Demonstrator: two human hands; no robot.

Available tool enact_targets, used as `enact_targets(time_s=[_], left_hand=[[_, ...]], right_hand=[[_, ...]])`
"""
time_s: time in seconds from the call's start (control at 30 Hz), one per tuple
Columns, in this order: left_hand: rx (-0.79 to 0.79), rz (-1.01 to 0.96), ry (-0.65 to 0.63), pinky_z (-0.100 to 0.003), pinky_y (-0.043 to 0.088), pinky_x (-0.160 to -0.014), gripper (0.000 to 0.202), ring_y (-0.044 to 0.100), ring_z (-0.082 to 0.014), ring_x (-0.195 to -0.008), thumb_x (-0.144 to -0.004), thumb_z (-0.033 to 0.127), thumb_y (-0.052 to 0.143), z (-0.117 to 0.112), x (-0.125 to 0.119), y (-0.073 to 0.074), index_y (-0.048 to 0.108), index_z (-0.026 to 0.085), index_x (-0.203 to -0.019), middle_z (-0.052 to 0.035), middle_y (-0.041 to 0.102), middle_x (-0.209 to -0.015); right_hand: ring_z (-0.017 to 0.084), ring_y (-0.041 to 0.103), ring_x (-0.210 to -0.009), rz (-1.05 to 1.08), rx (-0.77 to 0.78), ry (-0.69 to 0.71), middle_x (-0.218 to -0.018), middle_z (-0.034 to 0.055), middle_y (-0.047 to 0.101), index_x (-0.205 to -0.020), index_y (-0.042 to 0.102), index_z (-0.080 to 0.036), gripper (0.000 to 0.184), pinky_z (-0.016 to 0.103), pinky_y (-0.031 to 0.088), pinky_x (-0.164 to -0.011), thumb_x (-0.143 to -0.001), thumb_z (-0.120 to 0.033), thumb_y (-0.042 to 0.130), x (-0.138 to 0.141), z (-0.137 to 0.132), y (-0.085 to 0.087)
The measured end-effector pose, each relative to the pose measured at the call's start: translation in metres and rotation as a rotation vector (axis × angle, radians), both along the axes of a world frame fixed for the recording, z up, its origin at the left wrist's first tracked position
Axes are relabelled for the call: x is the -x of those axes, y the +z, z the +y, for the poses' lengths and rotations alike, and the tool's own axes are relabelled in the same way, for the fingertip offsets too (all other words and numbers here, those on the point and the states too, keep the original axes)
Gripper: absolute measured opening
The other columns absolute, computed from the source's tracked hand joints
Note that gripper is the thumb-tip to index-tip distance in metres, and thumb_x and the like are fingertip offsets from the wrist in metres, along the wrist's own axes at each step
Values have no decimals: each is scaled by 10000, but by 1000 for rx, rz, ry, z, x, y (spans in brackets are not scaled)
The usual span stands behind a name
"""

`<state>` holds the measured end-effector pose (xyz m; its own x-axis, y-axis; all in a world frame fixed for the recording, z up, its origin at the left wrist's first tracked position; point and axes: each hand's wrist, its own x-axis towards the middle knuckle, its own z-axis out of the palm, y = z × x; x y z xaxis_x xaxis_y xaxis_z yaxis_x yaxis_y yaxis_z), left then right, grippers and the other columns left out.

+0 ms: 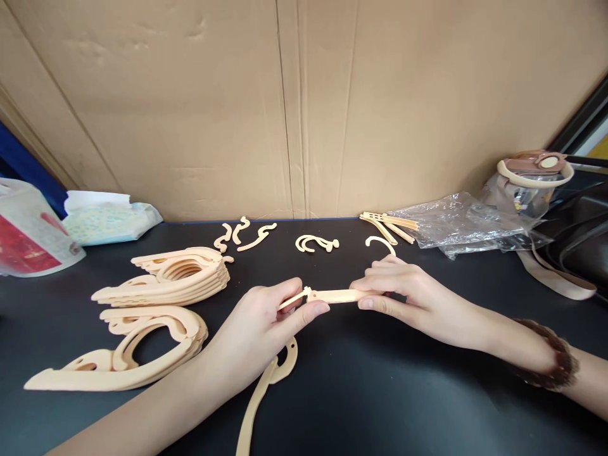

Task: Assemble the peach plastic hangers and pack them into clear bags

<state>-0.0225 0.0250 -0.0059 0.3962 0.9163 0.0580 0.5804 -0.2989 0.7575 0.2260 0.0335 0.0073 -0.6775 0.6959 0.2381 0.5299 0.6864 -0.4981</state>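
Observation:
My left hand (278, 316) pinches the left end of a flat cream hanger arm (337, 296), and a thin cream strip also runs between its thumb and fingers. The right end of the arm is gripped by my right hand (403, 291), thumb below and fingers above. A curved hook (381, 242) shows just beyond my right fingers; whether it is held or lies on the table I cannot tell. Below my left hand is a long curved cream hanger piece (256, 405), partly hidden by that hand.
Two stacks of folded cream hangers, a rear stack (190, 285) and a front stack (156, 370), lie at left. Loose curved pieces (259, 237), small hooks (316, 243) and straight arms (392, 225) lie behind. A plastic bag (456, 221), a bottle (527, 190) and a tissue pack (111, 218) flank them.

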Motion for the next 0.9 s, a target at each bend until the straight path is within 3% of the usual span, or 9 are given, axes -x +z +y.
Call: enact_targets(time_s=[0.33,0.5,0.7,0.9], left_hand=[[-6,4,-30,-256,188,-496,477,239,-107,-549,-928,552,481,-2,0,2,311,212,-638,80,266,-586],[-52,116,-59,-264,192,-488,504,265,-111,-497,-939,596,414,-1,2,-1,341,214,-617,71,298,-543],[-310,303,-113,-262,221,-470,520,358,-123,-437,-984,591,299,-1,7,-2,395,219,-635,51,396,-512],[-732,532,-231,-278,227,-416,568,479,-132,-359,-1046,454,194,-7,8,4,474,194,-625,22,500,-481]], right_hand=[[143,456,-708,-5,-5,-10,-724,-30,516,-890,602,-221,268,316,324,-755,-1027,-383,438,1,0,0],[152,466,-719,-20,-11,3,-731,-20,526,-899,605,-221,285,320,331,-754,-1033,-390,417,1,-1,0],[141,464,-706,-2,27,50,-756,-28,571,-948,618,-224,243,317,314,-756,-1033,-358,433,1,-4,1],[143,479,-740,21,71,90,-803,-24,606,-983,638,-225,218,316,324,-795,-1025,-338,455,1,-6,2]])
